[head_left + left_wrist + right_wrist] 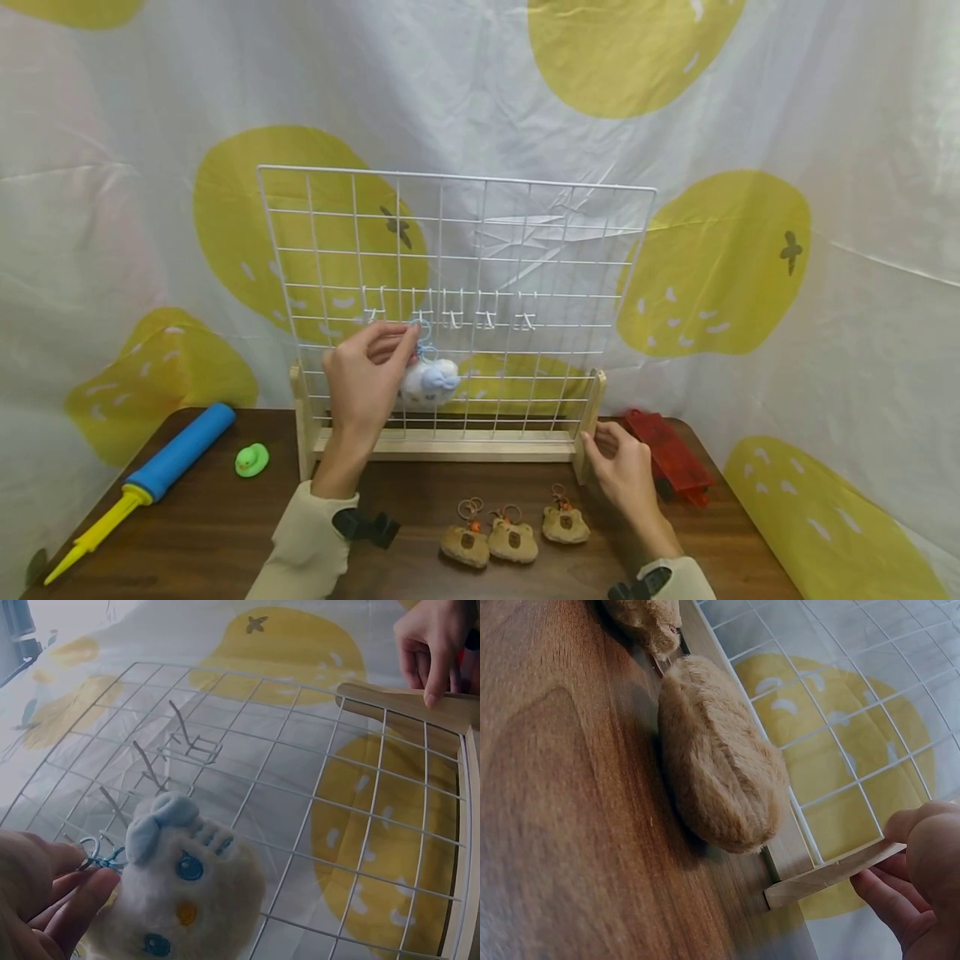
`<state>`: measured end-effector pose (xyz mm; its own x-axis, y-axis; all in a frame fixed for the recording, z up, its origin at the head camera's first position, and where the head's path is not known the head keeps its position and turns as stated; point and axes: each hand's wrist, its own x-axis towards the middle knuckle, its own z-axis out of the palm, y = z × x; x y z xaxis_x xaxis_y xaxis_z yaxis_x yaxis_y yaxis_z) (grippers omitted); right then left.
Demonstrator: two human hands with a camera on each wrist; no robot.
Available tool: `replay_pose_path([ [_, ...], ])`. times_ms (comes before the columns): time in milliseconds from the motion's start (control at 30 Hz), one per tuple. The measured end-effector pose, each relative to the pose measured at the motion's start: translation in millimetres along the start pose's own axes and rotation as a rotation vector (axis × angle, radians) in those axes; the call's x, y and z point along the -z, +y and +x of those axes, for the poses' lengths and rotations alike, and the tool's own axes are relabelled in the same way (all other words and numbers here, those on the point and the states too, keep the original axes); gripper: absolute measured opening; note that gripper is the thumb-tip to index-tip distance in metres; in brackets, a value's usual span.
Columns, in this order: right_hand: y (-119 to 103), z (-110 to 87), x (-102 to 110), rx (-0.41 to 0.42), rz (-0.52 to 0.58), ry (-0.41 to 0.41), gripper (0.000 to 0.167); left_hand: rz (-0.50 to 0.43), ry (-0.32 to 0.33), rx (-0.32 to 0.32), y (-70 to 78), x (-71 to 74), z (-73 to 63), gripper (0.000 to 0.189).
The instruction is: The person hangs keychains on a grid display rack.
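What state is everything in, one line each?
White plush: raised in left hand
Wooden stand: gripped by right hand
Wire grid: upright
Hooks: rightmost three bare
Brown plushes: lying on table
Red case: open or shut unclear
Green duck: on table
Blue pump: lying flat

The plush point(420, 388) is white and fuzzy, with a pale blue bow, blue eyes and an orange nose. It hangs by its light blue ring from the pinching thumb and fingers of the left hand point(367, 371), in front of the rack point(465, 451). The rack is a white wire grid standing upright in a pale wooden base; white hooks point(487, 320) line its middle. The right hand point(622, 467) grips its right wooden upright.
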<state>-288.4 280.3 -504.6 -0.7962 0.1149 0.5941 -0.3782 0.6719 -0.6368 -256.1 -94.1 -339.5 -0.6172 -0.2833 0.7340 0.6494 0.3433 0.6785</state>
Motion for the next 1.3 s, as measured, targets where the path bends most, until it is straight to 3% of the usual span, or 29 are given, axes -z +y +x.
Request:
replay_pose_path([
  [167, 0.1, -0.5, 0.2, 0.016, -0.021, 0.009, 0.016, 0.055, -0.008, -0.047, -4.7, 0.9, -3.9, 0.023],
  [467, -0.7, -0.7, -0.7, 0.028, -0.012, 0.008, 0.016, 0.048, 0.012, -0.084, -5.7, 8.1, -10.5, 0.026],
  [567, 0.4, -0.3, -1.5, 0.033, -0.013, 0.01, 0.016, 0.07, 0.019, -0.099, -5.0, 12.3, -15.7, 0.027],
  [633, 0.8, -0.2, -1.8, 0.035, -0.013, 0.011, 0.016, 0.034, 0.0, -0.096, -5.2, 12.8, -21.8, 0.028],
  [800, 1.1, -0.2, -1.9, 0.037, -0.015, 0.015, 0.016, -0.116, -0.161, -0.052, -9.3, 5.7, -50.0, 0.033],
  [1000, 0.5, 0.2, -0.7, 0.03, -0.012, 0.018, 0.016, -0.16, -0.38, 0.031, -26.1, -4.5, -85.5, 0.034],
  [1133, 0.2, -0.3, 0.0, 0.031, -0.013, 0.016, 0.017, -0.149, -0.452, 0.12, -44.5, -8.6, -99.3, 0.031],
  [1300, 0.3, -0.3, -0.2, 0.032, -0.018, 0.012, 0.017, -0.129, -0.529, 0.169, -68.7, -14.4, -115.9, 0.031],
])
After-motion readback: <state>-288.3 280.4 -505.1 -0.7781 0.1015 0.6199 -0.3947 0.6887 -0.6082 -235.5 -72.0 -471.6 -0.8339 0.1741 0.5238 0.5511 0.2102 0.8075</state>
